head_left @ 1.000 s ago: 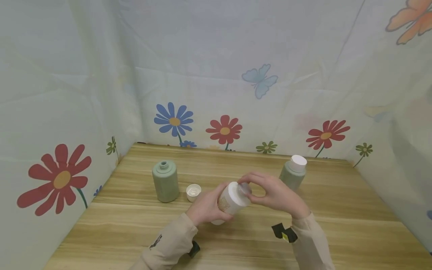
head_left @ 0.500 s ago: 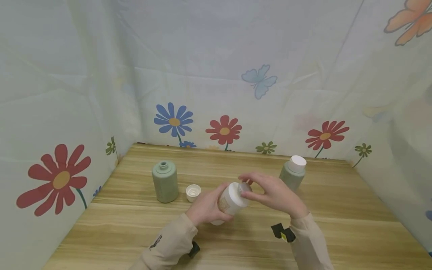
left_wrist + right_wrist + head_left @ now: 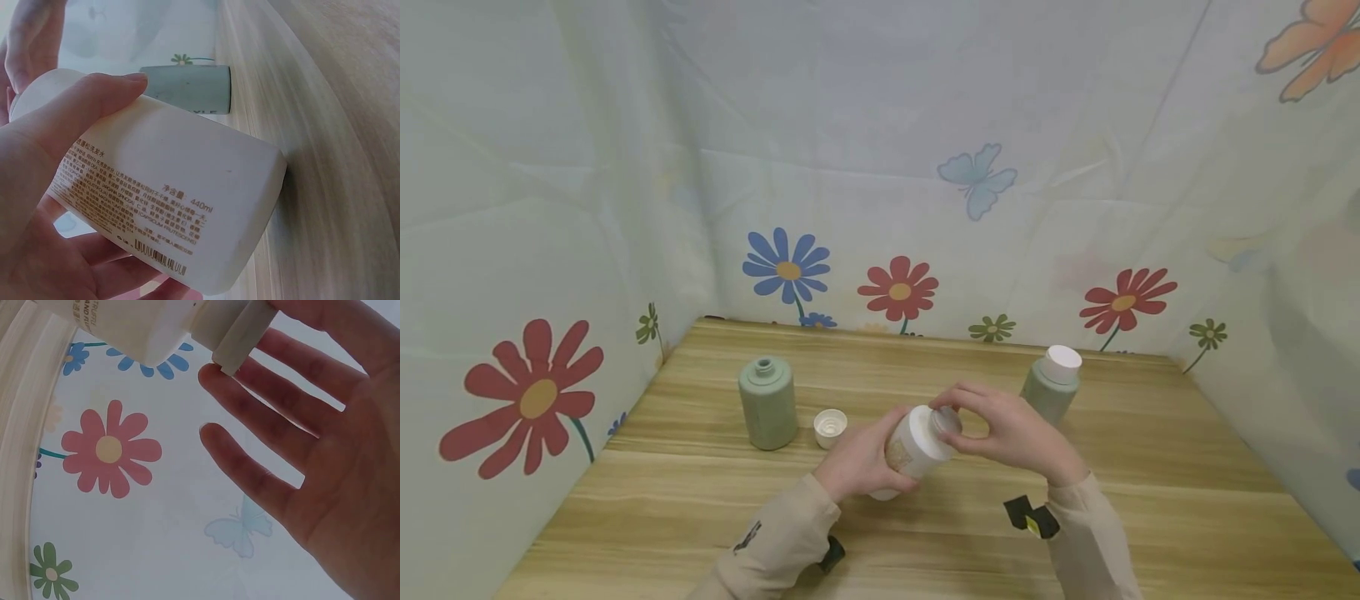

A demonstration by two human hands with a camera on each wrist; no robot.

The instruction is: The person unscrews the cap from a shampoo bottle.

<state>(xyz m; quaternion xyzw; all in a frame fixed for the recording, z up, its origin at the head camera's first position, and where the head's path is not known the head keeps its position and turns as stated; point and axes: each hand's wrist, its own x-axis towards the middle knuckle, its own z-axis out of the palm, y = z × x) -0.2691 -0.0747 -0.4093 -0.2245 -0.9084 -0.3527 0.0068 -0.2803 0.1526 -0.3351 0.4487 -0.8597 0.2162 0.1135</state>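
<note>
A white shampoo bottle point(image 3: 910, 454) with brown printing is held tilted above the table by my left hand point(image 3: 859, 461). In the left wrist view the thumb lies across the shampoo bottle point(image 3: 181, 169) and the other fingers wrap beneath it. My right hand point(image 3: 1018, 432) pinches the pale cap point(image 3: 945, 422) at the bottle's top between thumb and fingertips. Seen from the right wrist, the cap point(image 3: 240, 337) has a wide rim on a narrower neck, and the little finger stands apart from it.
At the left a green bottle point(image 3: 767, 408) stands uncapped with its narrow neck showing. A loose white cap point(image 3: 830, 427) lies beside it. Behind my right hand is another green bottle point(image 3: 1051, 387) with a white cap. Flowered curtains point(image 3: 850, 192) enclose the wooden table point(image 3: 677, 500).
The right fingers lifted slightly from the cap half a second ago and now close on it again. My left hand and the bottle hold nearly the same place.
</note>
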